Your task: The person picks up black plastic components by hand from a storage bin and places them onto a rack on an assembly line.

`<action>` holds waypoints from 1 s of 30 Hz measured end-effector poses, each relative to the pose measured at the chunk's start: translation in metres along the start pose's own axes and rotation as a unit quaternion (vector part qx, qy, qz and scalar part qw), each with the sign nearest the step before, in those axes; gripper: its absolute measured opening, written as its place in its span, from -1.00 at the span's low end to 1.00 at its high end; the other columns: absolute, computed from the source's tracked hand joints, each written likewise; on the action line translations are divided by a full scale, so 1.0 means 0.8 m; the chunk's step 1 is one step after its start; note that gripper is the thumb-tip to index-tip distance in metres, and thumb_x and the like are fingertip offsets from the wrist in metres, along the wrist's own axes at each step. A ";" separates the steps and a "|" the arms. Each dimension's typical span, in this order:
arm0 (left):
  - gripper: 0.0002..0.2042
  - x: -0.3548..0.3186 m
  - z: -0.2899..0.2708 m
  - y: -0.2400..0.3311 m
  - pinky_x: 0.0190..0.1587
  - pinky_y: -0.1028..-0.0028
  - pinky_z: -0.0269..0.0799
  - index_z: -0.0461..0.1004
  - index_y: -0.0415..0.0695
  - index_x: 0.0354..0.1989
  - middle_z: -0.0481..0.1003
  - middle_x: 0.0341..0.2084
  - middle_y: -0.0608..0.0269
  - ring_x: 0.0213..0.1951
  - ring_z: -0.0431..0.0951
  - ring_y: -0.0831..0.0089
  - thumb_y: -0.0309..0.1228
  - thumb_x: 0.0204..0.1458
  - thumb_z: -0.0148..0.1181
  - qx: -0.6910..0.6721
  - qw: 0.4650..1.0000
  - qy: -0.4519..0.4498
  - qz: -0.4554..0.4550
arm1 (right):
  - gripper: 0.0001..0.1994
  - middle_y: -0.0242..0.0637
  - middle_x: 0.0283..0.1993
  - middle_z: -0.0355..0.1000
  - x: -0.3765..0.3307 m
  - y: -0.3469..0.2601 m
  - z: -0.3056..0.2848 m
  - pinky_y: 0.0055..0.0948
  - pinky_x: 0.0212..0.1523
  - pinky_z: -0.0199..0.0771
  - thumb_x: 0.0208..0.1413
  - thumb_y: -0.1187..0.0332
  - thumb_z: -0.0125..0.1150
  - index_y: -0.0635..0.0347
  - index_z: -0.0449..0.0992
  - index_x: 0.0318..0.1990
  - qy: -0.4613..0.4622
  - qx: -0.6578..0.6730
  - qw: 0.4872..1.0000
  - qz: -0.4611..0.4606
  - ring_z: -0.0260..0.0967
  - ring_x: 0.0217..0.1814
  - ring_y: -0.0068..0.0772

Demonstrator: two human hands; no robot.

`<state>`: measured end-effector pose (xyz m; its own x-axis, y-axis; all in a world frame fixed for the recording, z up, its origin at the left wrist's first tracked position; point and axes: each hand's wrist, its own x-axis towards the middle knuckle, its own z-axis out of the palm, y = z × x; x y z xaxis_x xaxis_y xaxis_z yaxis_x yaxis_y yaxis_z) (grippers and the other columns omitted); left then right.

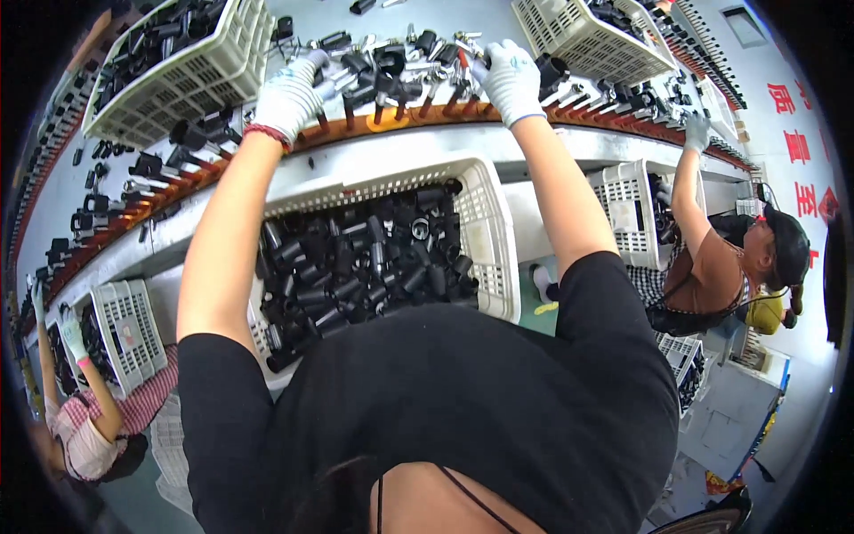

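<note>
My left hand [290, 96], in a white knit glove with grey fingertips and a red band at the wrist, reaches over the rail at the bench edge. Its fingers are curled at small black and metal parts [356, 64]; what they hold is hidden. Likewise gloved, my right hand [513, 82] bends its fingers beside a red-tipped piece [463, 60], and I cannot make out what is in its grip. Between both hands lie loose black caps and metal stems. Below them an orange-brown rail [391, 118] carries a row of upright dark red pegs, some with parts on them.
Right before me, a white basket [487, 214] holds many black cylindrical parts. More baskets of black parts stand on the bench at left [191, 80] and right [569, 36]. Co-workers sit at the right [712, 240] and the far left [93, 423], reaching to the same line.
</note>
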<state>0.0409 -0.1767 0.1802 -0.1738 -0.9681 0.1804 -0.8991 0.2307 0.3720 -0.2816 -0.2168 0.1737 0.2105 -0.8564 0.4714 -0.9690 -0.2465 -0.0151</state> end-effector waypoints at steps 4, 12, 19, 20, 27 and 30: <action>-0.20 -0.052 0.002 -0.011 0.16 0.26 0.27 0.06 0.07 0.26 0.08 0.17 -0.05 0.16 0.22 -0.01 -0.43 -0.24 0.33 -0.070 0.971 0.216 0.068 | -0.65 -0.10 -0.24 0.40 -0.027 -0.030 -0.021 -0.14 -0.05 0.36 -0.19 0.21 0.31 0.11 0.46 -0.21 0.077 0.012 0.997 -0.028 0.36 -0.12 -0.02; -0.61 -0.293 0.116 0.016 0.06 0.24 0.27 0.42 -0.14 -0.08 0.43 -0.14 0.05 -0.03 0.39 0.10 -0.33 -0.14 0.13 -0.079 0.929 -0.339 0.125 | -0.55 -0.04 -0.14 0.34 -0.309 -0.132 -0.010 -0.13 -0.15 0.41 -0.16 0.21 0.23 0.11 0.39 -0.05 -0.474 0.158 0.844 -0.197 0.36 -0.11 -0.03; -0.67 -0.332 0.190 0.035 -0.12 0.28 0.30 0.46 0.11 -0.08 0.38 -0.04 0.27 0.13 0.24 0.10 -0.17 -0.07 0.13 0.261 0.867 -0.362 0.220 | -0.63 -0.12 -0.20 0.37 -0.363 -0.165 0.043 -0.18 -0.20 0.41 -0.10 0.20 0.18 0.09 0.42 -0.10 -0.412 0.166 0.879 -0.170 0.37 -0.15 -0.14; -0.64 -0.314 0.169 0.046 -0.14 0.27 0.33 0.46 0.09 -0.09 0.38 -0.05 0.27 0.06 0.28 0.11 -0.14 -0.09 0.17 0.240 0.860 -0.410 0.186 | -0.68 -0.17 -0.24 0.38 -0.366 -0.163 0.051 -0.18 -0.21 0.40 -0.13 0.24 0.18 0.08 0.42 -0.16 -0.389 0.136 0.894 -0.175 0.37 -0.17 -0.15; -0.57 -0.294 0.164 0.002 -0.01 0.22 0.35 0.40 -0.13 -0.12 0.26 -0.01 0.07 -0.06 0.39 0.09 -0.22 -0.18 0.27 0.061 0.902 -0.413 0.106 | -0.69 -0.08 -0.15 0.36 -0.349 -0.177 0.049 -0.16 -0.17 0.42 -0.07 0.32 0.15 0.11 0.39 -0.12 -0.451 0.104 0.873 -0.153 0.38 -0.10 -0.08; -0.67 -0.303 0.178 -0.022 -0.03 0.25 0.35 0.32 -0.20 -0.30 0.31 -0.16 0.01 -0.11 0.40 0.05 -0.43 -0.27 0.25 -0.066 0.947 -0.299 0.094 | -0.51 -0.06 -0.20 0.34 -0.341 -0.173 0.045 -0.15 -0.13 0.38 -0.18 0.23 0.32 0.17 0.30 -0.07 -0.538 0.203 0.797 -0.185 0.33 -0.09 -0.02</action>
<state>0.0415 0.0403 0.0004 -0.5577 -0.7819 -0.2787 -0.7787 0.3766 0.5018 -0.2004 0.0347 0.0153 0.6724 -0.5300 -0.5168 -0.7395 -0.5112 -0.4380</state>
